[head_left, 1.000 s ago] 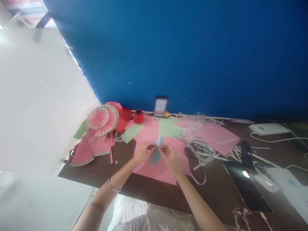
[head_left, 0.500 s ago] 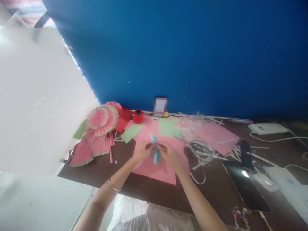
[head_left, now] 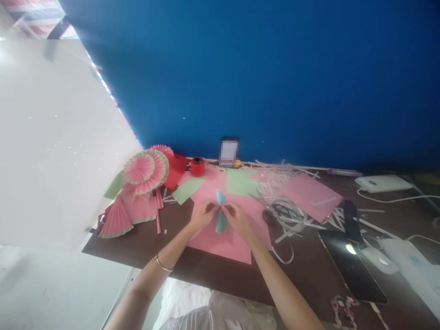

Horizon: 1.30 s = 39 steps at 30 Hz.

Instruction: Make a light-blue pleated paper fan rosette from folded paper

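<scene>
Between my hands is a light-blue pleated paper strip, pinched at its middle so both ends flare a little. My left hand is closed on its left side, thumb and fingertips at the pinch. From the other side my right hand grips the same spot. Fingertips hide the strip's centre. Below it lies a large pink paper sheet. Scissors rest just right of my right hand, partly among paper strips.
Pink pleated paper fans are piled at the left. A red tape roll and green paper lie behind my hands. White paper scraps, a dark tablet, a mouse and a white cabled device are to the right.
The blue pleated paper has turned slightly, its lower end shifting left and fanning a bit wider. Both hands stay at its middle, with only small finger movement.
</scene>
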Each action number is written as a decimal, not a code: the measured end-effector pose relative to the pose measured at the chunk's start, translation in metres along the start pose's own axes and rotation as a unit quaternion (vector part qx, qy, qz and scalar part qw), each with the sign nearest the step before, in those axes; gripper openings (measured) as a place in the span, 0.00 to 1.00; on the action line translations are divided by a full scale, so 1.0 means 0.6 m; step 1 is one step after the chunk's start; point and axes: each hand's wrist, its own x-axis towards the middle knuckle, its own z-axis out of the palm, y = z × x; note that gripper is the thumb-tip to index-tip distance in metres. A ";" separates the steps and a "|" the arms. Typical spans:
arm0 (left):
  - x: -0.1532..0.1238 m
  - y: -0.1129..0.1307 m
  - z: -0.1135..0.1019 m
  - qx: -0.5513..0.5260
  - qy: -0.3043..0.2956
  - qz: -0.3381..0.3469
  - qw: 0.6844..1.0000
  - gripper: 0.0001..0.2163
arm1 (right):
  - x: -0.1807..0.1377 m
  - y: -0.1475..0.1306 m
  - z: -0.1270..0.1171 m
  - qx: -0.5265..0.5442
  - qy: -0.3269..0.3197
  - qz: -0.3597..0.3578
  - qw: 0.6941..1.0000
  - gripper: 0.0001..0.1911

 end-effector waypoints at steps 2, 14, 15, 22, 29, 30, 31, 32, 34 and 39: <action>0.001 -0.004 -0.001 -0.015 0.000 -0.010 1.000 0.08 | -0.002 0.000 -0.001 0.010 -0.002 0.020 1.000 0.11; 0.006 -0.014 0.002 -0.054 0.010 -0.029 0.998 0.09 | -0.003 -0.008 -0.004 0.048 -0.020 0.063 0.997 0.16; 0.006 -0.014 0.002 -0.053 0.008 -0.028 0.998 0.09 | -0.001 -0.009 -0.003 0.041 -0.017 0.057 0.997 0.15; 0.005 -0.019 0.005 -0.077 0.009 -0.038 0.996 0.11 | 0.002 -0.003 -0.002 0.071 -0.016 0.079 0.994 0.16; 0.003 -0.040 0.022 -0.213 0.062 -0.090 0.971 0.15 | 0.000 -0.001 -0.010 0.081 -0.030 0.092 0.992 0.14; 0.002 -0.041 0.025 -0.223 0.064 -0.100 0.967 0.15 | 0.001 -0.001 -0.010 0.086 -0.033 0.091 0.992 0.14; 0.002 -0.040 0.027 -0.231 0.064 -0.108 0.965 0.16 | 0.001 -0.001 -0.010 0.093 -0.036 0.092 0.991 0.14; 0.001 -0.038 0.028 -0.236 0.064 -0.112 0.963 0.16 | 0.001 -0.002 -0.010 0.099 -0.037 0.095 0.990 0.13; -0.001 -0.035 0.030 -0.243 0.065 -0.114 0.961 0.16 | 0.001 -0.004 -0.010 0.114 -0.038 0.103 0.987 0.13; 0.000 -0.031 0.032 -0.256 0.082 -0.107 0.957 0.14 | -0.001 -0.014 -0.010 0.148 -0.046 0.107 0.982 0.13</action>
